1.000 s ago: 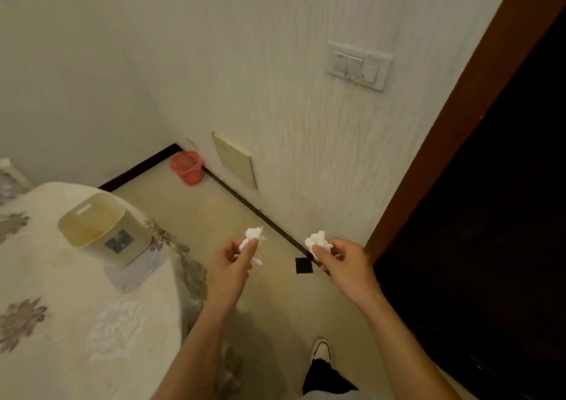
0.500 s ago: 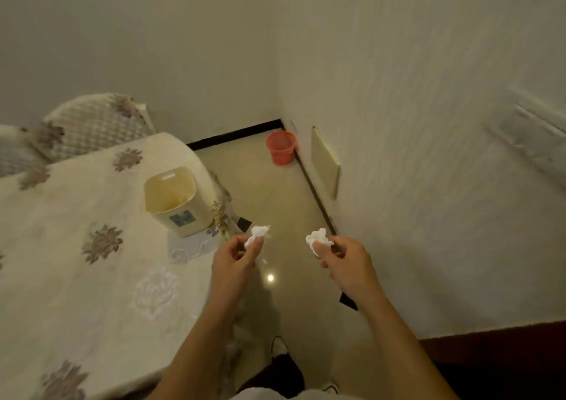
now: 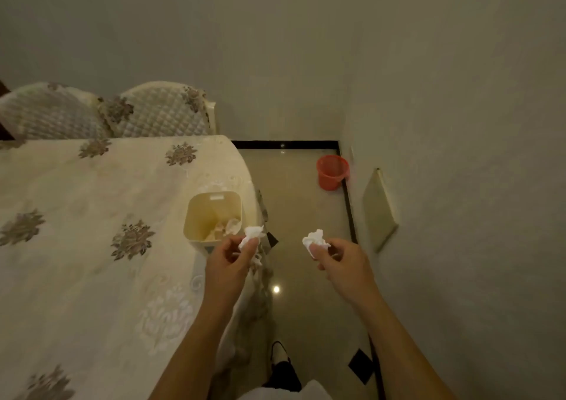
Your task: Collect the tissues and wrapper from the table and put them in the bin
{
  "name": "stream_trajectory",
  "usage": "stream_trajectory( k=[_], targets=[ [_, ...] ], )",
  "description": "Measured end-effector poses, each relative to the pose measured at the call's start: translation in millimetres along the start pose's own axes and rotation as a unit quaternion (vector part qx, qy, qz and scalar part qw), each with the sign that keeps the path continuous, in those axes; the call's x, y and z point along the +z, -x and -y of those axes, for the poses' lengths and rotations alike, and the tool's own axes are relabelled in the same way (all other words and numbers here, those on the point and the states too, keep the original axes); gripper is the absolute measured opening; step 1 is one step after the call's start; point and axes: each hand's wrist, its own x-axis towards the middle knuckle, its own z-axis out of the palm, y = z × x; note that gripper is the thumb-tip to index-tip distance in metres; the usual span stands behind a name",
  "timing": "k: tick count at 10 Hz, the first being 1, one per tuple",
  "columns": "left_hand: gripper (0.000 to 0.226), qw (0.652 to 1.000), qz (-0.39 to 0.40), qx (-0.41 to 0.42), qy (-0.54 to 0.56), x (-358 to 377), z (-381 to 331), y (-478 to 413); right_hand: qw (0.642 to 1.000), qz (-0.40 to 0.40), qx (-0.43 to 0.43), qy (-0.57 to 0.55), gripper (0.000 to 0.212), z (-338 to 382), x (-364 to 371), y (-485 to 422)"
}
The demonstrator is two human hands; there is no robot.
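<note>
Both hands are loaded right now: the left hand (image 3: pixel 228 262) has its fingers (image 3: pixel 251 244) pinched on a crumpled white tissue (image 3: pixel 253 234), and the right hand (image 3: pixel 344 262) is pinching a second tissue wad (image 3: pixel 315 240) the same way. The cream bin (image 3: pixel 213 216) sits on the worktop (image 3: pixel 92 231) near its rounded edge, and the left tissue is basically at the bin's near rim, maybe just over it, hard to say from this angle. The right wad is well off to the right of the bin, out over the floor (image 3: pixel 294 203).

If I were doing this, I'd bring each hand fully over the bin's opening before letting go, since these wads are so light they drift and could land on the worktop or floor. Left one first since it's closest, then swing the right across. Drop low, don't toss.

The tissues look scrunched, soft and irregular, bright white against the dim room. There's already some crumpled stuff in the bottom of the bin, could be tissue or the wrapper, can't tell. There's also a little red basket (image 3: pixel 332 171) on the floor beyond the bin, by the wall.
</note>
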Motion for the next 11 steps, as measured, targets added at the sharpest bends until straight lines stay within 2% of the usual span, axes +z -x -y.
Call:
stream_trajectory(
  k=[2, 4, 6, 8, 10, 11],
  targets=[
    [0.008, 1.000, -0.019, 0.020, -0.002, -12.9, -7.7, -66.7, 0.999, 0.027, -0.019, 0.011, 0.024, 26.2, 18.3, -83.0],
    [0.001, 0.990, -0.074, 0.055, -0.111, -40.0, -4.0, -105.5, 0.995, 0.075, -0.056, 0.038, 0.015, 45.6, 49.7, -128.8],
    [0.010, 0.956, -0.128, 0.099, -0.245, -59.3, -8.1, -123.3, 0.975, 0.134, -0.149, 0.095, 0.009, 78.1, 83.9, -159.4],
    [0.012, 0.898, -0.110, 0.160, -0.395, -68.7, -7.7, -136.1, 0.905, 0.123, -0.313, 0.259, 0.013, 97.4, 118.3, -172.2],
    [0.048, 0.868, -0.018, 0.092, -0.488, -68.8, 7.4, -141.3, 0.854, 0.173, -0.329, 0.363, 0.042, 90.0, 137.8, -172.9],
    [0.051, 0.860, -0.032, 0.084, -0.503, -72.1, 14.5, -146.2, 0.851, 0.159, -0.334, 0.373, 0.044, 81.1, 139.4, -177.7]
  ],
)
